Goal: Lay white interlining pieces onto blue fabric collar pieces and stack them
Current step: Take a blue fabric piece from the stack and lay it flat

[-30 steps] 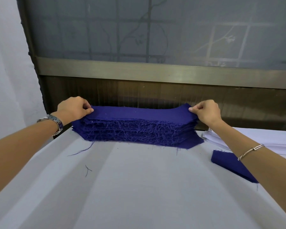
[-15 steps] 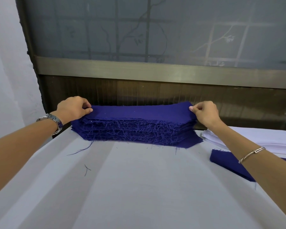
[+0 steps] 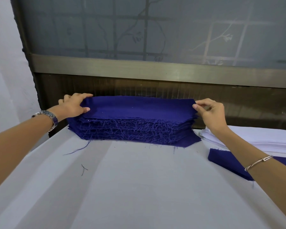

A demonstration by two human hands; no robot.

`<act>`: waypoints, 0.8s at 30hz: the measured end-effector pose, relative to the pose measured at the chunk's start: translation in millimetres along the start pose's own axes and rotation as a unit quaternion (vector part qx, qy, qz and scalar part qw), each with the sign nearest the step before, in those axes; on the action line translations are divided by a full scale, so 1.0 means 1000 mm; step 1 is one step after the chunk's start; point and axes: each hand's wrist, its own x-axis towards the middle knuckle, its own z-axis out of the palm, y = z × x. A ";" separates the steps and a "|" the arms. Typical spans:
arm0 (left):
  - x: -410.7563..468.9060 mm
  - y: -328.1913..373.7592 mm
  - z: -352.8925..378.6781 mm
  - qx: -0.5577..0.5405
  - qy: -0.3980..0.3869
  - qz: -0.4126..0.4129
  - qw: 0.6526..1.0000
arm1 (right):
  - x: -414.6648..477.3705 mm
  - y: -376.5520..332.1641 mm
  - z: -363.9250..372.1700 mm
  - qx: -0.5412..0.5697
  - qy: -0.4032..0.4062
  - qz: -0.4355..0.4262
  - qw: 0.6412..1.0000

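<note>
A thick stack of blue collar pieces (image 3: 132, 129) with frayed edges sits at the far side of the white-covered table (image 3: 139, 187). Its top blue piece (image 3: 139, 107) is lifted a little. My left hand (image 3: 74, 105) pinches that piece's left end between thumb and fingers. At the right end my right hand (image 3: 210, 110) pinches it in the same way. A pile of white interlining pieces (image 3: 274, 142) lies at the right, partly behind my right forearm. Another blue piece (image 3: 224, 160) lies flat in front of that pile.
A dark wood-and-metal window frame (image 3: 155, 70) with frosted glass stands right behind the stack. A white wall (image 3: 5, 80) is on the left. Loose blue threads (image 3: 83, 168) lie on the table cloth. Broad bare cloth stretches in front of the stack.
Both hands have raised the ends of the top blue piece slightly off the stack, and my left fingers now reach further over its left end.
</note>
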 end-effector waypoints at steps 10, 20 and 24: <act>-0.012 -0.008 -0.018 0.036 0.181 0.068 0.980 | 0.001 -0.002 0.001 0.077 -0.003 0.047 0.996; -0.043 0.008 -0.065 -0.240 0.100 0.110 0.959 | 0.014 -0.028 -0.052 0.106 0.016 0.088 0.990; -0.055 0.025 -0.065 -0.300 0.040 0.081 0.950 | 0.003 -0.038 -0.095 0.069 -0.013 0.117 0.991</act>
